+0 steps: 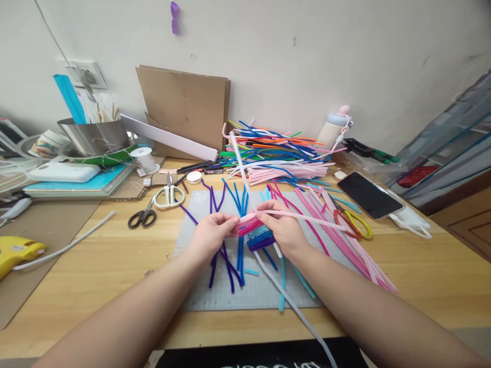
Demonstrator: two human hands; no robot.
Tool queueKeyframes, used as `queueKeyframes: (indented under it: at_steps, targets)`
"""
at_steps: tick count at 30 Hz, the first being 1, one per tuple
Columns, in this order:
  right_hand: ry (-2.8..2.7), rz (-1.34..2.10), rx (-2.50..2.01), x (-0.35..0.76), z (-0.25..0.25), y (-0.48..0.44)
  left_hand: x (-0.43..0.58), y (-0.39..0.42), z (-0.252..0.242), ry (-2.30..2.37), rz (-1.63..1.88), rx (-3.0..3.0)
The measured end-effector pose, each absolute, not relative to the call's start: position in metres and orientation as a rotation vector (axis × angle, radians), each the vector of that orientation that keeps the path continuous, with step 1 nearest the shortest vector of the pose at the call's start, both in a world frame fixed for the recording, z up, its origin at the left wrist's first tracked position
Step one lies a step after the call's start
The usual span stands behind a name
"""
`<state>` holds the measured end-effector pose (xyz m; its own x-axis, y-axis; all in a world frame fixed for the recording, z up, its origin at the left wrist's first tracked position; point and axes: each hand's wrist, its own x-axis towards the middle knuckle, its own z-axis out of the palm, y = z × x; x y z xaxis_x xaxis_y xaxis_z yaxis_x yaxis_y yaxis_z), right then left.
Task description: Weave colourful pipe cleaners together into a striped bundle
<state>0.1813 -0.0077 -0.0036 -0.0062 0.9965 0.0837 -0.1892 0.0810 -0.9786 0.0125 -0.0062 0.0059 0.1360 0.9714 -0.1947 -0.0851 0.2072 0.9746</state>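
Observation:
A small woven piece of pipe cleaners [261,237], banded from pink through light blue to dark purple, is held up over the grey cutting mat [199,301]. My left hand [215,230] pinches its pink left edge between thumb and fingers. At its upper right, my right hand [286,227] is closed on the piece and on a light pink pipe cleaner [314,220] that stretches out to the right. White pipe cleaners stick out above and below the weave, one long one [295,306] trailing toward the front edge. Fingertips hide part of the pink rows.
Purple [214,204], blue and pink pipe cleaners [368,263] lie over the mat. Scissors [169,194] rest left and right of it. Behind are a colourful pile [276,148], cardboard [187,107], a bottle [333,130] and a phone [370,194]; a yellow glue gun [19,250] lies left.

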Motion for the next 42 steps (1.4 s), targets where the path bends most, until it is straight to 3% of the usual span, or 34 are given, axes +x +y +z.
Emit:
queueKeyframes:
  at_steps: [7,25,33,42]
  targets:
    - [-0.937,1.556,-1.015,0.179,-0.005,-0.007,0.012,-0.007,0.010,1.218,1.096,1.262]
    - [-0.986,1.375,-1.050,0.179,-0.012,-0.004,0.010,-0.004,0.001,0.927,0.972,0.705]
    - [-0.950,1.408,-1.072,0.180,-0.014,0.001,0.010,-0.003,0.002,1.018,1.036,0.861]
    - [-1.307,1.126,-1.368,0.223,-0.002,0.037,0.009,-0.001,0.005,1.146,1.214,1.114]
